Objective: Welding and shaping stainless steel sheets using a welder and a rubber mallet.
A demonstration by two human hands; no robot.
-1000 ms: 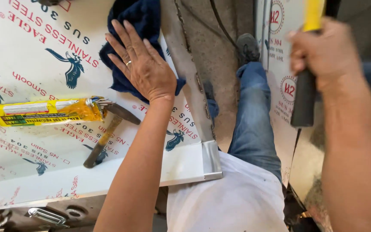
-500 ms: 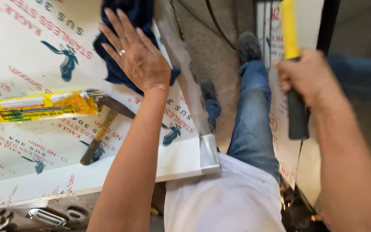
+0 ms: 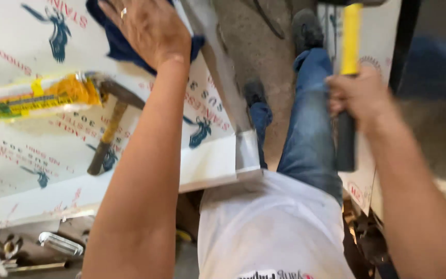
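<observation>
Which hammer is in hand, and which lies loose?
The yellow-and-black-handled hammer is gripped by the right hand; the wooden-handled hammer lies loose on the sheet.

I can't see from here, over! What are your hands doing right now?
Left hand flat on blue cloth, on the film-covered sheet. Right hand gripping yellow-and-black tool handle. Hammer and yellow tube lie loose beside the cloth.

Soft blue cloth (image 3: 125,44) on glossy film-covered metal sheet (image 3: 21,150); wooden-handled hammer (image 3: 110,132); shiny yellow plastic packet (image 3: 37,95).
</observation>
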